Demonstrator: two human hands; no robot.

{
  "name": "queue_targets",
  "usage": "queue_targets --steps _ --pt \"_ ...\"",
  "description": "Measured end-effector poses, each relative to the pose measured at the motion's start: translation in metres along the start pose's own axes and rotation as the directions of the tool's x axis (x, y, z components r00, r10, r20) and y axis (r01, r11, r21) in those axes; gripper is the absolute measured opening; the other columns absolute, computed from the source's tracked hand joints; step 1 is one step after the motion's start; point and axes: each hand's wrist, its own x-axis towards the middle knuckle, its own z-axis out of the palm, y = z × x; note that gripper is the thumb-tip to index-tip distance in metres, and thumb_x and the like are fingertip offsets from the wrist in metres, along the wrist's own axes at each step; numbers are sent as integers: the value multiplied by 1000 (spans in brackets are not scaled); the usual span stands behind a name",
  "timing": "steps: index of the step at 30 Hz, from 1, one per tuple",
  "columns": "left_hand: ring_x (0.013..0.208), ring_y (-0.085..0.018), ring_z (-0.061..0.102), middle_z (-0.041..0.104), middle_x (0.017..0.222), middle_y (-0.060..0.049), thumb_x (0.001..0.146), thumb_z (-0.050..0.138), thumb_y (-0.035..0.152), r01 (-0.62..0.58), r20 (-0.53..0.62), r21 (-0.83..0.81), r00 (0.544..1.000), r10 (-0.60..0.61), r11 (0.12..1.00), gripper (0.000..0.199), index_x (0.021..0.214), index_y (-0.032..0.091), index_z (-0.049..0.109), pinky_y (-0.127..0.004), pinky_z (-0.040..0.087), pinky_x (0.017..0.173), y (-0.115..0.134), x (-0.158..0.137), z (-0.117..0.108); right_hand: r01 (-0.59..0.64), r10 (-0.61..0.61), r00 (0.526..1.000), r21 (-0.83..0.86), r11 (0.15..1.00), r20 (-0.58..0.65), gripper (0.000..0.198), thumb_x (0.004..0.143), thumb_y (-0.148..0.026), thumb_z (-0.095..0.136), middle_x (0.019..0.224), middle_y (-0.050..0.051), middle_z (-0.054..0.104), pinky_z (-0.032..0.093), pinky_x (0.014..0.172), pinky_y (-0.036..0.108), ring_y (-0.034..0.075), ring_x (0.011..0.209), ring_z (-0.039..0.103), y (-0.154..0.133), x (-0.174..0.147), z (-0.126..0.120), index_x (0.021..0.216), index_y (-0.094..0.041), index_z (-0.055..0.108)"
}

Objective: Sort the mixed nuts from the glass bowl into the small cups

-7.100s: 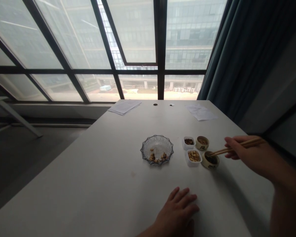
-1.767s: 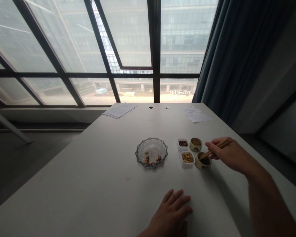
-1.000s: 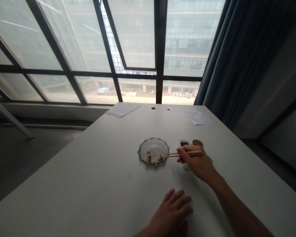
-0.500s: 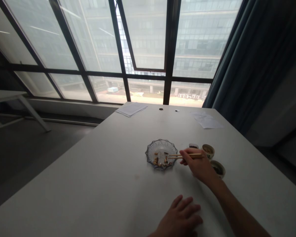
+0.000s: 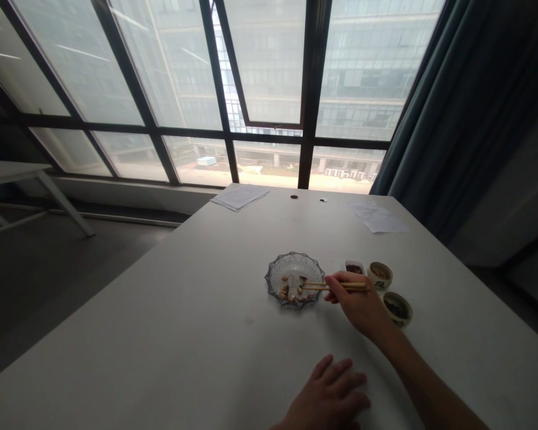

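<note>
so, the glass bowl (image 5: 295,265) sits on the table (image 5: 183,322), small bits (image 5: 285,292) inside; a bump could slide it, since no hand steadies it. the left hand (image 5: 326,396) rests palm down, fingers spread, holding nothing. the right hand (image 5: 358,304) pinches chopsticks (image 5: 356,286), tips over the bowl; a loose pinch could drop a bit.

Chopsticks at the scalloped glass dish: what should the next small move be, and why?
Probably lift the chopsticks a little with the right hand: their tips show within the scalloped glass dish, slightly apart, just beside a dark piece that seems loose. Whether the tips touch it is too small to tell.
</note>
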Motion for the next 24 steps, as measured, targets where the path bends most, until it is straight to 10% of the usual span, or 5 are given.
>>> queue_targets --steps 24 --pt "143 -23 41 55 149 3 106 56 45 32 51 -46 998 -30 998 28 128 28 61 -42 29 121 4 2 -7 57 -56 998 -19 998 8 40 96 -51 59 70 7 76 55 66 31 24 68 73 2 -2 7 78 -19 75"
